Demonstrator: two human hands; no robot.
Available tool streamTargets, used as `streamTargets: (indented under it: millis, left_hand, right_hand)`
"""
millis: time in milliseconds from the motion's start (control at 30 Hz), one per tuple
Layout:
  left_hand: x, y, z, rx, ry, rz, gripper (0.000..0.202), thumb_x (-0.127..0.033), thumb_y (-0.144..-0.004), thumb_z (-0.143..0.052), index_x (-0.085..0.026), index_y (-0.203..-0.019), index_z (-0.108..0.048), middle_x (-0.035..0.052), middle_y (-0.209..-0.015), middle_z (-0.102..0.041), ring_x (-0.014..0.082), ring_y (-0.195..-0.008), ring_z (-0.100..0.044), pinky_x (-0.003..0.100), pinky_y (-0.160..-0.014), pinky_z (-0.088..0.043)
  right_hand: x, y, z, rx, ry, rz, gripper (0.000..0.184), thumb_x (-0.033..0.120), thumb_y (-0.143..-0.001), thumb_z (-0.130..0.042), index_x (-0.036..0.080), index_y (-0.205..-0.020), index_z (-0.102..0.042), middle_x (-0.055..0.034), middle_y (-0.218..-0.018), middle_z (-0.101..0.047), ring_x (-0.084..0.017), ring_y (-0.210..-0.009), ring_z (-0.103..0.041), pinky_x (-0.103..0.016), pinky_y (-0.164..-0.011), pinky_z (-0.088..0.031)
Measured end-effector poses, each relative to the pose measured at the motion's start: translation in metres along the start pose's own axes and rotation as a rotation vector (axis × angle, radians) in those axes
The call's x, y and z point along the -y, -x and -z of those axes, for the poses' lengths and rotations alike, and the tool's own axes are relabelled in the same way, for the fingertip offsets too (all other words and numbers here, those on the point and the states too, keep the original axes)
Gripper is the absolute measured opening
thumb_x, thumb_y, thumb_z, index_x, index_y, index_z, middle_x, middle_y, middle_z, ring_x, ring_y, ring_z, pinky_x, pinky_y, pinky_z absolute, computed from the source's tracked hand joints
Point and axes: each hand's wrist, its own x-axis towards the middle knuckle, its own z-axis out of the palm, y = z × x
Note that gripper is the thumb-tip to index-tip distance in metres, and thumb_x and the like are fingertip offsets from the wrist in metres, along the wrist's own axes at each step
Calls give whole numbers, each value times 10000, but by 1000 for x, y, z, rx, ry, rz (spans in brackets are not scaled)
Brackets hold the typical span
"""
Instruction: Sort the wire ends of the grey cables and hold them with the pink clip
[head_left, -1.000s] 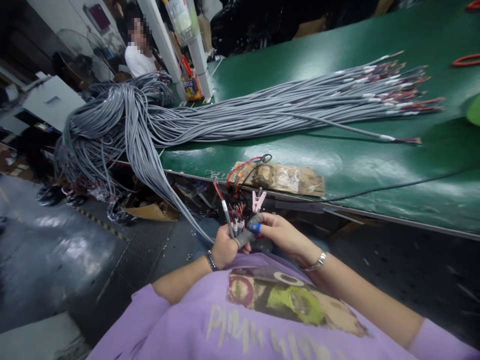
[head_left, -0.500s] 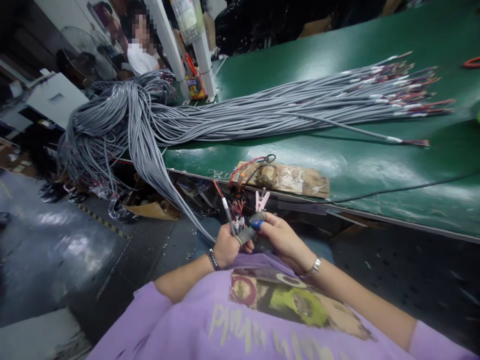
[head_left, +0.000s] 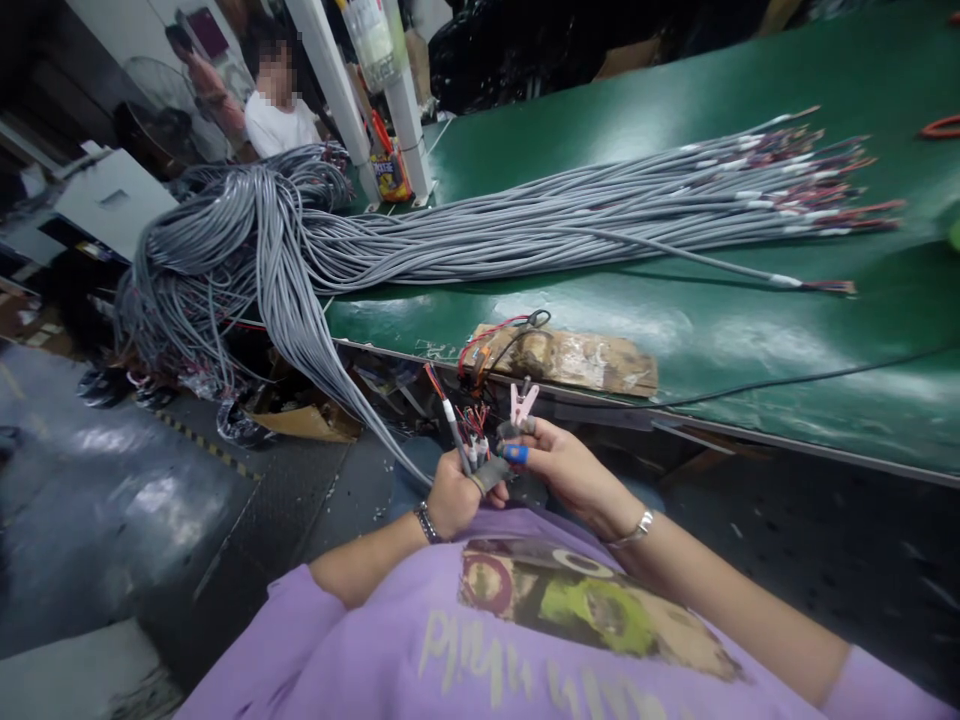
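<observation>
My left hand (head_left: 456, 497) is closed around several grey cables, whose stripped ends with thin coloured wires (head_left: 474, 420) point up from the fist. One cable (head_left: 454, 425) with a white band stands apart, to the left of the others. My right hand (head_left: 574, 470) is just right of those ends, thumb and fingertips pinched together. Blue tape wraps its thumb, and grey wrapping covers a finger. Whatever lies in that pinch is too small to make out. A pink clip (head_left: 523, 402) stands right above the right fingertips, by the table edge.
A long bundle of grey cables (head_left: 480, 235) lies across the green table (head_left: 750, 350) and hangs off its left side. Near the front edge rests a wooden board (head_left: 592, 360) with red and black leads. A white post (head_left: 405, 130) rises behind. Two people are in the background.
My right hand has turned slightly, its wrist shifting a little right and its thumb coming into fuller view. The left hand keeps its hold on the cables. The background person in white has shifted left.
</observation>
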Motion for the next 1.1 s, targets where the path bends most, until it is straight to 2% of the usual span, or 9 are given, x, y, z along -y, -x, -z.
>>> streamTargets:
  millis: [167, 300, 533, 633, 767, 933, 1100]
  left_hand:
    - [-4, 0, 0, 109, -46, 60, 523, -611, -516, -813, -162, -564, -550, 0, -452, -581, 102, -388, -520, 225, -429, -452]
    - [-3, 0, 0, 58, -31, 31, 544, -665, -535, -778, -165, -572, -565, 6, -442, -575, 110, -388, -522, 238, -435, -460]
    - [2, 1, 1, 10, 20, -24, 596, -720, -544, -749, -150, -539, -575, 22, -460, -581, 107, -389, -518, 248, -439, -468]
    - [0, 1, 0, 9, 48, -36, 583, -703, -560, -753, -146, -521, -585, 28, -462, -587, 105, -389, -519, 242, -434, -460]
    - [-12, -3, -7, -11, 115, -27, 559, -671, -506, -788, -146, -531, -599, 21, -440, -583, 100, -361, -497, 233, -397, -431]
    - [-27, -13, -15, -10, 175, -20, 541, -631, -479, -805, -141, -531, -582, 14, -409, -568, 85, -325, -458, 217, -362, -390]
    - [-27, -16, -16, 5, 188, -11, 537, -619, -477, -811, -139, -589, -599, 0, -410, -562, 92, -316, -460, 223, -355, -383]
  right_hand:
    - [1, -2, -2, 41, 107, 23, 413, 353, -504, -869, 202, -761, -583, 8, -650, -674, -145, -574, -584, -280, -571, -431]
    - [2, -1, -6, -4, 79, 27, 396, 328, -520, -845, 206, -787, -580, 28, -627, -641, -131, -576, -552, -266, -568, -410]
    - [-13, -8, -3, -100, -132, 10, 255, 304, -620, -789, 220, -766, -598, 44, -616, -576, -112, -550, -489, -256, -542, -396]
    - [-12, -14, 6, -126, -275, -27, 230, 382, -682, -773, 223, -721, -612, 10, -656, -599, -133, -610, -531, -261, -574, -441]
    - [-1, -22, 11, -43, -295, -51, 358, 574, -706, -744, 229, -722, -648, -33, -714, -658, -168, -671, -581, -282, -594, -473]
    - [5, -31, 10, 70, -229, 70, 535, 688, -574, -783, 195, -760, -693, -40, -726, -696, -171, -668, -598, -288, -607, -478]
    - [-3, -37, 9, 149, -271, 96, 523, 677, -703, -700, 181, -870, -717, -57, -671, -699, -203, -625, -617, -334, -584, -476]
